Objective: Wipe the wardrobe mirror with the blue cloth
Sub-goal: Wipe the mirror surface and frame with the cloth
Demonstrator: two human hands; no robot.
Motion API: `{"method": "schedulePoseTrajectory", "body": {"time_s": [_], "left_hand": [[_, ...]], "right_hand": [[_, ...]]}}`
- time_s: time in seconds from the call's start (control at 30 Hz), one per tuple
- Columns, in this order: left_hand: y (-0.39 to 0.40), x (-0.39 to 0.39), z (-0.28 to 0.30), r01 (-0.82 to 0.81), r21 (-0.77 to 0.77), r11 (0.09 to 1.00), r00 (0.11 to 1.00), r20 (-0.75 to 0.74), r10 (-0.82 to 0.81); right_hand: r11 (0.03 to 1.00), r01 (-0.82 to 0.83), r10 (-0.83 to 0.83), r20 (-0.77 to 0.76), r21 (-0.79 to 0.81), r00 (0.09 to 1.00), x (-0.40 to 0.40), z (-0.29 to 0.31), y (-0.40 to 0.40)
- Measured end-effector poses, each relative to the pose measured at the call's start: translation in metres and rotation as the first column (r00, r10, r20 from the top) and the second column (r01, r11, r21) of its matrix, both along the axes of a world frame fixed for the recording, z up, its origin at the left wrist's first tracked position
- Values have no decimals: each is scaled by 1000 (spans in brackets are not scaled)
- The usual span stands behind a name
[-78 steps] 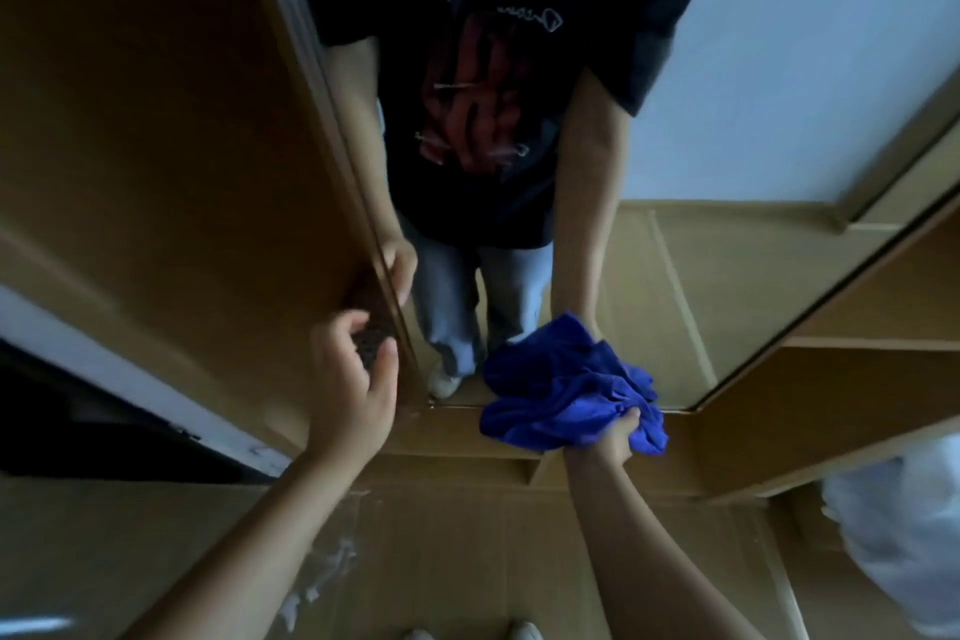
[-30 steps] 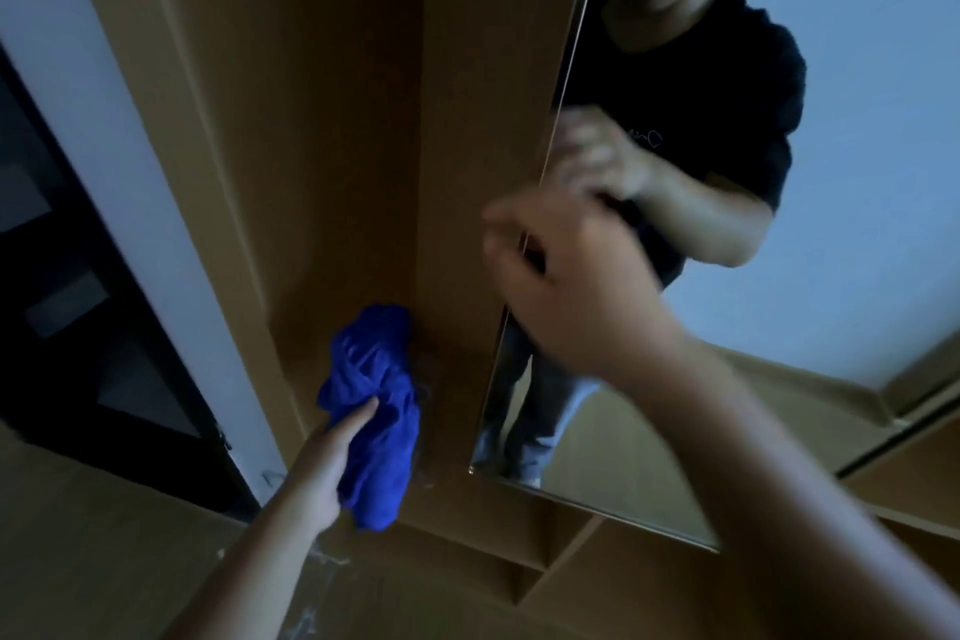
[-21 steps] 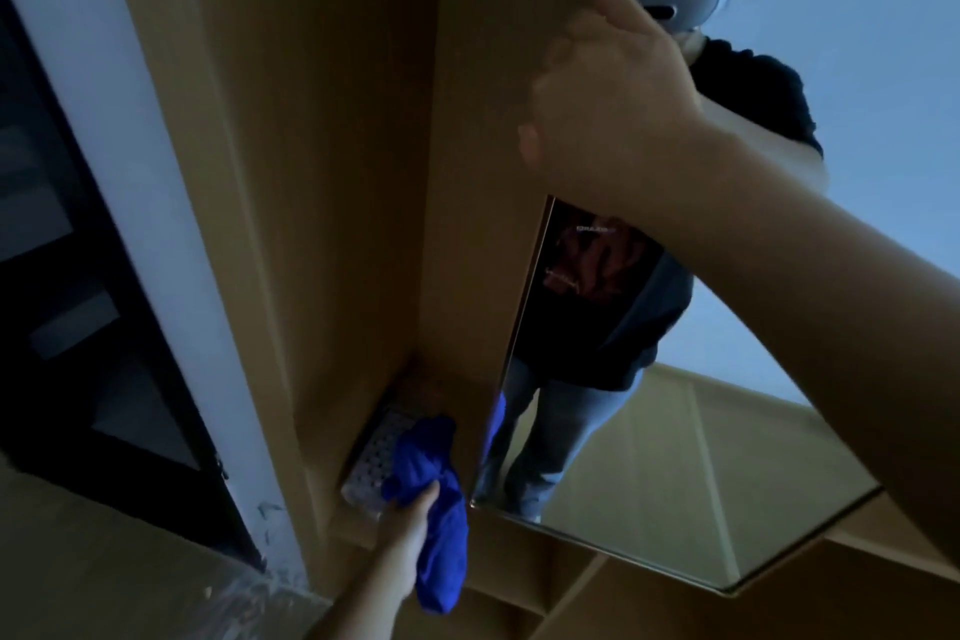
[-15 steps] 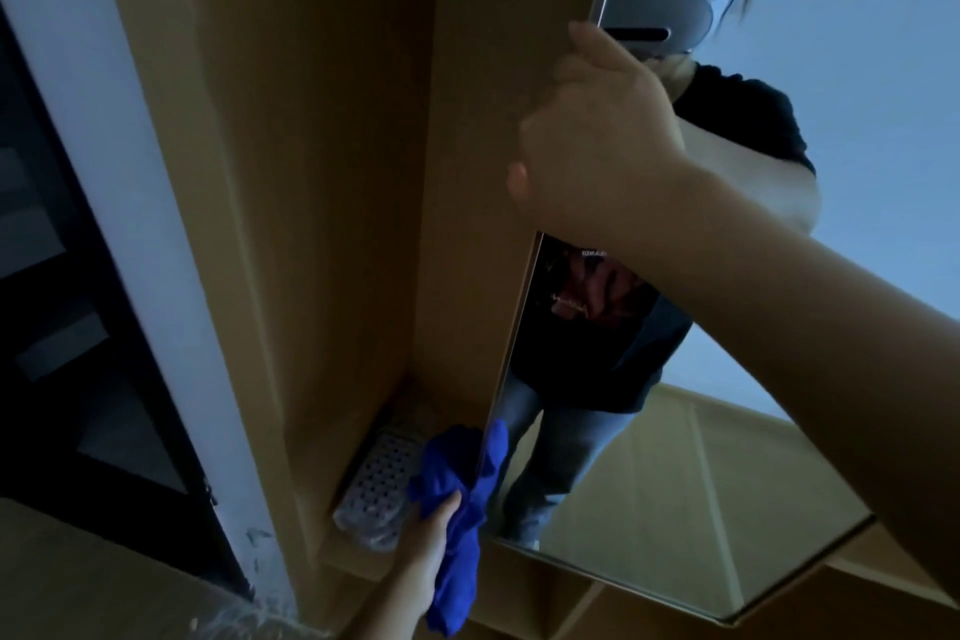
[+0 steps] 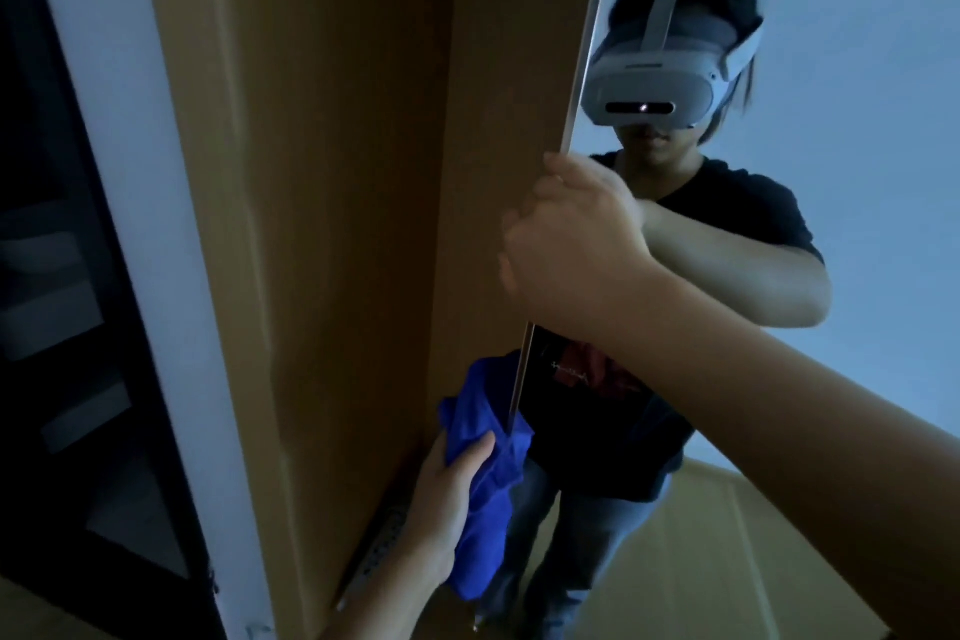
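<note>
**Cloth at the mirror's edge, glass not yet under it**

The left hand grips the bunched blue cloth against the mirror edge, low down. The right hand curls its fingers round that same edge higher up, steadying the door. In this dim light no wiped streaks show; most of the glass probably remains to be done

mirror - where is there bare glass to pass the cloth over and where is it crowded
The mirror is bare right of the right hand and lower down. Its left edge is crowded: the right hand grips it, and lower down the left hand presses the blue cloth there.
</note>
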State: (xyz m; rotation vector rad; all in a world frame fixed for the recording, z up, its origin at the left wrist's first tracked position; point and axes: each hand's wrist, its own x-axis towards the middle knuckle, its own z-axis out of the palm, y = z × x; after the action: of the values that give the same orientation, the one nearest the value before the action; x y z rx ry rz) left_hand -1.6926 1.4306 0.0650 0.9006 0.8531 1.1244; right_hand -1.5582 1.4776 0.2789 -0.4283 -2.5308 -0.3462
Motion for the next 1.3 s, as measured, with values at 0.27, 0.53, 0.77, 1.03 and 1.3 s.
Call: {"method": "schedulePoseTrajectory", "body": {"time_s": [0.27, 0.53, 0.77, 1.03, 1.3], "left_hand": [[-1, 9, 94, -4, 309, 951, 1000, -13, 9], [15, 17, 168, -5, 483, 876, 993, -98, 59], [29, 21, 248, -4, 538, 843, 990, -115, 78], [34, 30, 324, -87, 594, 800, 977, -107, 186], [38, 31, 399, -94, 621, 778, 969, -121, 214]], "right_hand": [[689, 645, -675, -32, 330, 737, -34, 51, -49], [500, 619, -655, -203, 605, 728, -20, 109, -33], [426, 558, -516, -315, 712, 797, -20, 172, -33], [385, 559, -540, -312, 734, 782, -20, 224, -30], [292, 637, -695, -300, 713, 654, -14, 274, -42]]}}
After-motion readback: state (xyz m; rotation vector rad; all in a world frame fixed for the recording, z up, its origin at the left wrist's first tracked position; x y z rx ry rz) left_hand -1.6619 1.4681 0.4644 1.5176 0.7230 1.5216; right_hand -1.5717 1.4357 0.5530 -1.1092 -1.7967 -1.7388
